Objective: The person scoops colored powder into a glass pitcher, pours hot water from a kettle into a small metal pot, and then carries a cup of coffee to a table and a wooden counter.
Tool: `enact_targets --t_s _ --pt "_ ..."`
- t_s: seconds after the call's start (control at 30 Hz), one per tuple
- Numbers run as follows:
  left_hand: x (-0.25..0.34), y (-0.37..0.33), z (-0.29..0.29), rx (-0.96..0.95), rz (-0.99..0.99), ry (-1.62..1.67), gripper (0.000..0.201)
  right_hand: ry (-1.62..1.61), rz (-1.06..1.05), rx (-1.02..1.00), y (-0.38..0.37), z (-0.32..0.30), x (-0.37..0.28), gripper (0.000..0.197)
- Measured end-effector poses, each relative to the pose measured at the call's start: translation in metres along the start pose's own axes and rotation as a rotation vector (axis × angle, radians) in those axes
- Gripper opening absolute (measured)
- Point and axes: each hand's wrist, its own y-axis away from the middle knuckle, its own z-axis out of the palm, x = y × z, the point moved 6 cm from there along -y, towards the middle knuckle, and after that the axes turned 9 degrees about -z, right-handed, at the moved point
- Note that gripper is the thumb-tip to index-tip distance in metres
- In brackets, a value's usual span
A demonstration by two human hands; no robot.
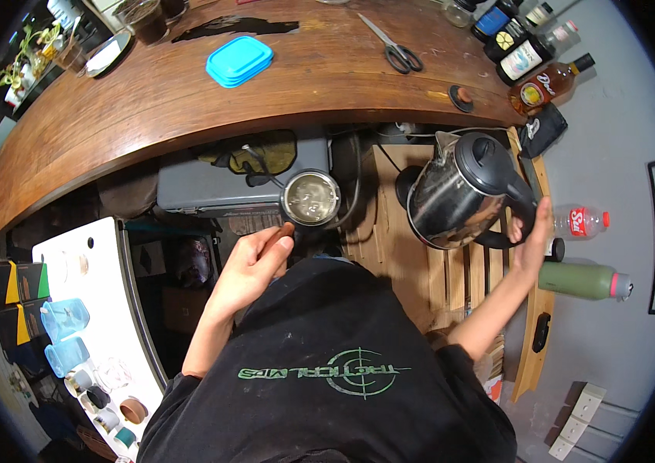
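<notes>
My right hand (533, 235) is wrapped round the black handle of an electric kettle (455, 197). The kettle has a shiny body and a black lid; it leans slightly, with its spout toward the upper left. In front of my body, my left hand (259, 256) is closed on the short handle of a round metal cup (310, 197). The cup's mouth faces up and its inside glints; whether liquid is in it I cannot tell. Kettle and cup are apart. Beside the kettle a black round base (407, 185) partly shows on a wooden slatted surface (389, 285).
Across the far side runs a curved wooden counter (327, 85) with a blue lidded box (239, 61), scissors (397, 50) and several bottles (546, 85). A green flask (583, 281) stands at right. On the left, a white table (103, 262) carries blue containers (65, 318).
</notes>
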Motion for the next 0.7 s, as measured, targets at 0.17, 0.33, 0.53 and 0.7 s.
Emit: enact_targets --t_s 0.17,0.33,0.53,0.7 --pt "0.008 -0.007 0.008 -0.003 0.019 0.073 0.023 -0.046 0.079 0.231 0.012 -0.003 0.065 0.052" --pt "0.008 -0.015 0.016 0.006 0.039 0.085 0.03 -0.055 0.087 0.397 0.017 -0.002 0.126 0.062" --pt "0.012 -0.017 0.021 0.096 0.031 0.079 0.03 -0.094 0.043 0.502 0.011 0.014 0.166 0.064" --pt "0.007 -0.022 0.023 0.108 0.041 0.079 0.031 -0.126 0.025 0.55 0.001 0.018 0.19 0.061"
